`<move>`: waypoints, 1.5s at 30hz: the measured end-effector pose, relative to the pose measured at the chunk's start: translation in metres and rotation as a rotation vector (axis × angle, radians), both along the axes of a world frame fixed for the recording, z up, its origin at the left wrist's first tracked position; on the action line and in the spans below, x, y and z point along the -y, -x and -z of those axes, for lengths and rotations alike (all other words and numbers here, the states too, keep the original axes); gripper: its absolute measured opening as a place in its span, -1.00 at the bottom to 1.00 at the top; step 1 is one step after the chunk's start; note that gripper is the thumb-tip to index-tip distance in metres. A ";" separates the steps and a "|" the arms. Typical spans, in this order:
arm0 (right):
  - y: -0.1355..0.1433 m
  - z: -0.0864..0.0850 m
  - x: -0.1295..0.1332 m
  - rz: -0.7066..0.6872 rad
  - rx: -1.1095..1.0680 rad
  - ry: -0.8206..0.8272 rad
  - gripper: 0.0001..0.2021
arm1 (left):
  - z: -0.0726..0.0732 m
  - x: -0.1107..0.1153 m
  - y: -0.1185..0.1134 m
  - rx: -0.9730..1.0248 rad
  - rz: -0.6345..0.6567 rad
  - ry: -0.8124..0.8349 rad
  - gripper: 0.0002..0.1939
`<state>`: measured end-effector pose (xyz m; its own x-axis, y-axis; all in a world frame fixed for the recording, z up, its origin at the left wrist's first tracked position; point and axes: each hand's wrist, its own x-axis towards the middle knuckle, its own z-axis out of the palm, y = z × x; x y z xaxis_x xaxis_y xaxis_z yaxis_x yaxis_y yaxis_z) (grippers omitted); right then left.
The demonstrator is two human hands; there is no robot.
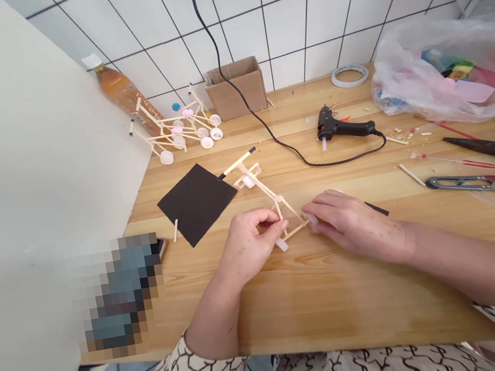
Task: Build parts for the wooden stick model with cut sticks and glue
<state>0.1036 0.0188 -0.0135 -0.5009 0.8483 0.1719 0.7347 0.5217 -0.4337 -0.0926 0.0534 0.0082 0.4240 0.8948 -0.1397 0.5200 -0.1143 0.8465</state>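
Observation:
A small frame of pale sticks lies between my hands on the wooden table, its black-tipped crossbar pointing away from me. My left hand pinches the near left corner of the frame, beside a whitish translucent piece. At the near right corner, the fingers of my right hand close on another whitish piece. A black square sheet lies left of the frame. Beyond it stand similar stick models with round white wheels.
A black glue gun with its cable lies behind my right hand. Grey snips, black scissors and a plastic bag are at right. A cardboard box, tape roll and bottle stand near the wall. A blurred phone lies left.

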 end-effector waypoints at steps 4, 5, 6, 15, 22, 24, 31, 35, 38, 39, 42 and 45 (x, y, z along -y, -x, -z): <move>0.000 0.001 0.000 -0.005 -0.004 -0.015 -0.86 | 0.000 0.000 0.000 0.006 -0.003 0.003 -0.81; 0.000 0.001 0.000 -0.005 0.000 -0.013 -0.85 | 0.000 0.000 0.000 0.012 -0.004 0.006 -0.81; 0.000 0.001 0.000 -0.005 0.005 -0.009 -0.85 | 0.000 0.000 -0.001 0.019 -0.005 0.009 -0.81; -0.010 -0.001 0.001 0.037 -0.040 -0.066 -0.75 | -0.002 -0.001 0.002 0.016 0.004 0.076 -0.79; -0.051 -0.016 -0.003 0.179 0.033 -0.125 -0.85 | -0.010 -0.006 0.013 0.003 0.011 0.083 -0.75; -0.062 -0.019 -0.003 0.243 0.037 -0.111 -0.87 | -0.012 -0.007 0.017 -0.009 -0.011 0.040 -0.72; -0.066 -0.009 -0.005 0.301 0.014 0.017 -0.89 | -0.012 -0.008 0.019 0.000 -0.024 0.061 -0.72; -0.054 -0.008 -0.007 0.263 0.017 0.016 -0.83 | -0.010 -0.008 0.014 0.019 -0.032 0.083 -0.73; -0.051 -0.005 -0.009 0.242 0.031 -0.026 -0.82 | -0.010 -0.008 0.014 0.018 -0.045 0.064 -0.74; -0.051 -0.004 -0.010 0.235 0.038 -0.042 -0.82 | -0.010 -0.008 0.014 0.013 -0.049 0.064 -0.74; -0.051 0.002 -0.013 0.217 0.056 -0.042 -0.83 | -0.011 -0.008 0.015 -0.005 -0.051 0.067 -0.74; -0.050 0.005 -0.015 0.221 0.074 -0.018 -0.85 | -0.011 -0.009 0.015 -0.004 -0.040 0.064 -0.73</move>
